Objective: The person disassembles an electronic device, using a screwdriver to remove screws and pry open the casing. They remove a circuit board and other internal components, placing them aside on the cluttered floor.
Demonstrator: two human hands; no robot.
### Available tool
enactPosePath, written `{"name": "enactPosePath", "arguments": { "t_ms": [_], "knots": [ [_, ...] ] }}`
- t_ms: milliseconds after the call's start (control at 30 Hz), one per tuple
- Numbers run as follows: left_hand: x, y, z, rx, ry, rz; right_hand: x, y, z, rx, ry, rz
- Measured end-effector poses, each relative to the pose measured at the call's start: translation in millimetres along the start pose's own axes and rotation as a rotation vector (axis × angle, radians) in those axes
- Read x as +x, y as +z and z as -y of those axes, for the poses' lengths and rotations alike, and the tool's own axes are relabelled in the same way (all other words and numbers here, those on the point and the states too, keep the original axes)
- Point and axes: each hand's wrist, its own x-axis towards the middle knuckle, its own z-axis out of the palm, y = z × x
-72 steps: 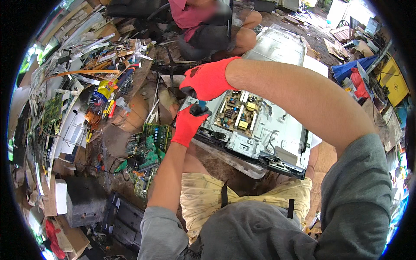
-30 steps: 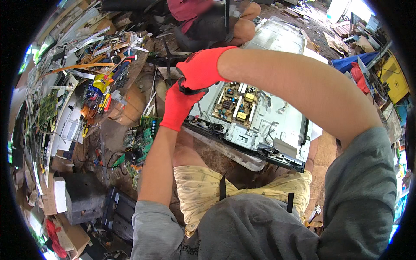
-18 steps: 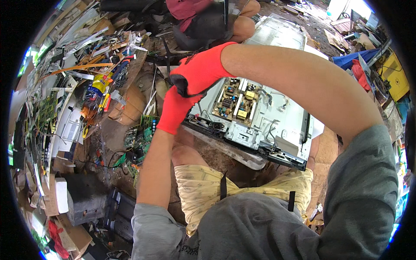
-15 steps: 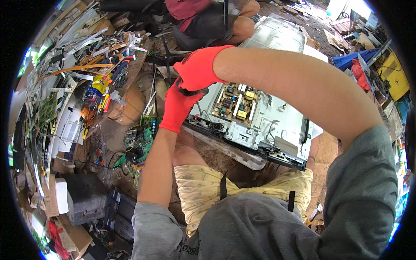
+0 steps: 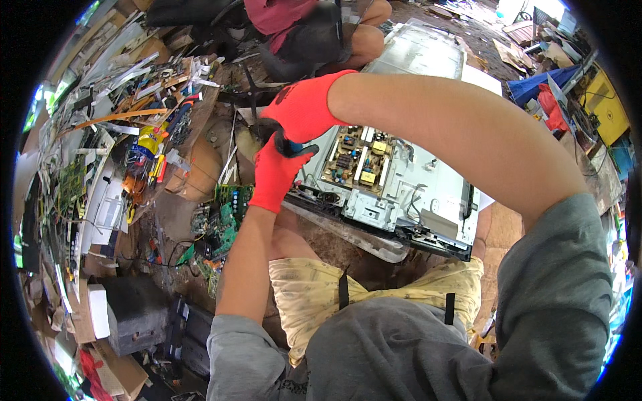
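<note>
1. Lowest in frame, my grey sleeves and pale yellow shorts; both forearms rise toward centre.
2. Centre-left, my left hand and right hand, both in red gloves, meet over a small dark tool — fingers of both curled tight on it.
3. Just right of them lies the opened metal chassis, its tan circuit board exposed. I judge a fastener at the chassis's near-left corner is being worked; next calls for steady downward pressure.
4. Left, loose green boards; top, another seated person.
</note>
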Motion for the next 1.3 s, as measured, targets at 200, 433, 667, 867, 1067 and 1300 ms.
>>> {"name": "enactPosePath", "arguments": {
  "t_ms": [200, 433, 667, 867, 1067, 1300],
  "knots": [
    [-12, -1, 19, -0.045, -0.127, 0.192, -14, -4, 12, -0.036, -0.031, 0.012],
    [-11, 10, 10, -0.098, -0.199, 0.064, -21, -13, 7, -0.137, -0.130, 0.047],
    [-32, 3, 87, 0.403, -0.049, 0.237, -22, -3, 15, -0.294, 0.178, 0.170],
    [-31, 19, 73, 0.537, -0.036, 0.293, -67, 39, -14, -0.250, -0.323, -0.309],
    [-40, 19, 60, 0.635, 0.064, 0.230, -145, 82, -39, 0.063, -0.088, -0.723],
    [-40, 23, 48, 0.629, 0.052, 0.088, -277, 247, -103, 0.888, 0.660, -1.465]
  ]
}}
